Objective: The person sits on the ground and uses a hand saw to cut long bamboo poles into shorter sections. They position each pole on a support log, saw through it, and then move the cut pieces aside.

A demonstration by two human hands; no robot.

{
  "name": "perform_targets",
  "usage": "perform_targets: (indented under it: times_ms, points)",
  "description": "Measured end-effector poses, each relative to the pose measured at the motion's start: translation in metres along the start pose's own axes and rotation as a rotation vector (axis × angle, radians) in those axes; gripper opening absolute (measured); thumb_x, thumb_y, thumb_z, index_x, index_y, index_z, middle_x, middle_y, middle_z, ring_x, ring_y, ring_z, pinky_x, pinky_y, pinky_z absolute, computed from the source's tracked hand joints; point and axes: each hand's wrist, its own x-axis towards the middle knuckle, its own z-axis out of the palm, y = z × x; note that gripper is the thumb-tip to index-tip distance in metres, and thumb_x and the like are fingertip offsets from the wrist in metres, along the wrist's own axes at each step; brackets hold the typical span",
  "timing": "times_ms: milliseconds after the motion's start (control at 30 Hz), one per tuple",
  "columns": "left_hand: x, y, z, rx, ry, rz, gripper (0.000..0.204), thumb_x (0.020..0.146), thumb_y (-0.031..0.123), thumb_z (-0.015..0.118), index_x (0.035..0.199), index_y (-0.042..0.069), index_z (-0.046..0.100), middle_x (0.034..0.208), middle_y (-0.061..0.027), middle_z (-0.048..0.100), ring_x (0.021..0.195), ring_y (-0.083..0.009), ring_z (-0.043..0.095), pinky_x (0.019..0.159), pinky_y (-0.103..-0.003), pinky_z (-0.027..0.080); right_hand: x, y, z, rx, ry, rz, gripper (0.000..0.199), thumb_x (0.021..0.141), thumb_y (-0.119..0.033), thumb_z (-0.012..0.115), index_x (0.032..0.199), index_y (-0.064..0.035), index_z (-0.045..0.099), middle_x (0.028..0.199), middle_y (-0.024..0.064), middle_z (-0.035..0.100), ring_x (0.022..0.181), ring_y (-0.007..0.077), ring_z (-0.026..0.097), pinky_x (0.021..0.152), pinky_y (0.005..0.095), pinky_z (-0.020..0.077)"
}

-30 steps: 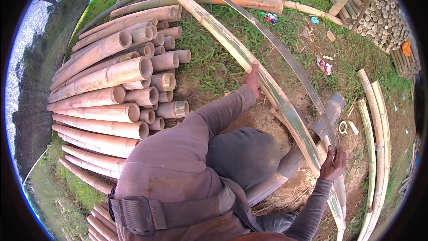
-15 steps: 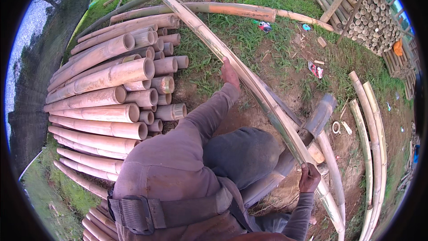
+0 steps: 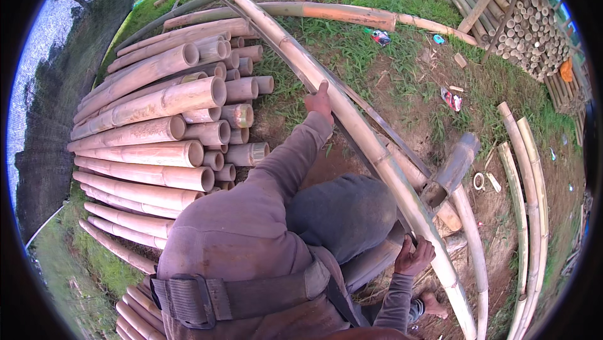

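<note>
A long, pale bamboo pole [image 3: 361,136] slants from the far left down to the near right. My left hand [image 3: 320,101] is closed at its left edge, with the index finger stretched along it. Narrow, dark-edged bamboo strips [image 3: 295,70] run close beside the pole. My right hand [image 3: 414,256] is closed at the pole's near part, around a thin dark piece whose kind is unclear. Beneath the pole, a short, thick grey bamboo piece [image 3: 453,167] lies tilted, partly under a second bamboo length [image 3: 471,233].
A large stack of cut bamboo [image 3: 188,123] lies to my left. Several slim poles [image 3: 527,214] lie at the right. A bundled bamboo pile [image 3: 534,32] stands at the far right. Beyond lies a thick bamboo length [image 3: 345,13], with litter [image 3: 451,99] on the ground.
The pole has turned, showing more of its smooth outer side, and its near end has shifted left. My right hand has moved left and nearer to me. My left hand stays at the pole.
</note>
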Motion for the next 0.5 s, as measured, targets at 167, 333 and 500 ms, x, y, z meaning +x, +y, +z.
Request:
perform_targets:
  times_ms: [167, 333, 500]
  points:
    - [-0.018, 0.015, 0.002, -0.245, -0.174, -0.063, 0.051, 0.107, 0.05, 0.057, 0.118, 0.001, 0.065, 0.082, -0.0046, 0.055, 0.073, -0.019, 0.061, 0.067, -0.038, 0.053, 0.008, 0.013, 0.003, 0.002, -0.121, 0.093, 0.033, 0.094, -0.028, 0.076, 0.118, -0.0059, 0.067, 0.095, 0.0103, 0.069, 0.084, 0.0318, 0.065, 0.08, 0.044, 0.0446]
    - [-0.011, 0.02, -0.001, -0.189, -0.121, 0.089, 0.042, 0.109, 0.044, 0.056, 0.114, 0.003, 0.062, 0.082, -0.0038, 0.057, 0.07, -0.0165, 0.058, 0.065, -0.035, 0.05, 0.011, -0.002, 0.004, 0.057, -0.136, 0.061, 0.044, 0.097, -0.044, 0.073, 0.122, -0.0087, 0.068, 0.091, 0.0084, 0.064, 0.085, 0.0304, 0.063, 0.077, 0.0458, 0.044]
    - [0.02, 0.007, -0.008, -0.093, 0.001, 0.211, 0.032, 0.108, 0.034, 0.057, 0.114, 0.003, 0.055, 0.088, -0.0059, 0.062, 0.071, -0.0164, 0.057, 0.066, -0.037, 0.05, 0.011, -0.013, 0.023, 0.134, -0.098, 0.103, 0.046, 0.094, -0.045, 0.076, 0.122, -0.0098, 0.07, 0.094, 0.0077, 0.066, 0.089, 0.0304, 0.064, 0.081, 0.0453, 0.0457]
